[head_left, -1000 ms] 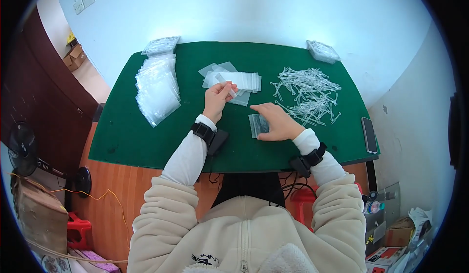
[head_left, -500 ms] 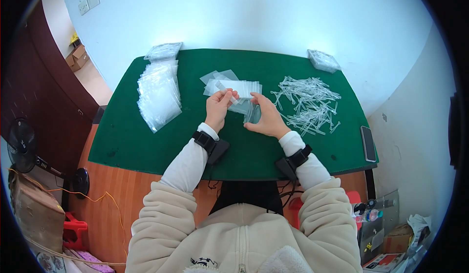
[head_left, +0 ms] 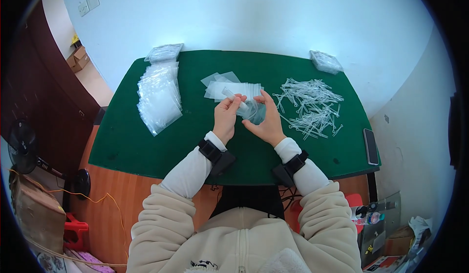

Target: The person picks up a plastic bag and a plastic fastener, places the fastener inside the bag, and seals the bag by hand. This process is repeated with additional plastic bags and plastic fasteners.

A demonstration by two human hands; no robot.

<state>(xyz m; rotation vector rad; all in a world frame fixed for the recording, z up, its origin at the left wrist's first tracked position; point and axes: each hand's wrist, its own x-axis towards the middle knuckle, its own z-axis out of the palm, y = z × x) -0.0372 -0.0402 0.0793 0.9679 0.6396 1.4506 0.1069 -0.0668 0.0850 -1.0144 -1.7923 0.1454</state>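
My left hand (head_left: 227, 119) is closed in a pinch, thumb against fingers, on the edge of a small clear plastic bag (head_left: 253, 111). A pale strip of the bag sticks out past my fingertips. On the bag's other side my right hand (head_left: 269, 123) curves round it, thumb low and fingers high. What lies in the bag is too see-through to make out. Just beyond my hands, several flat clear bags (head_left: 222, 90) lie fanned out on the green table (head_left: 205, 160). To the right spreads a loose heap of clear plastic sticks with looped ends (head_left: 312, 104).
A tall fanned pile of clear bags (head_left: 159, 97) covers the left of the table. Filled clear packs stand at the back left (head_left: 164, 52) and back right (head_left: 326, 62). A phone (head_left: 370, 146) lies by the right edge. The wall rises behind.
Both hands have shifted a little to the right with the clear bag. My left hand has come closer to my right one, and the bag is now more bunched between them.
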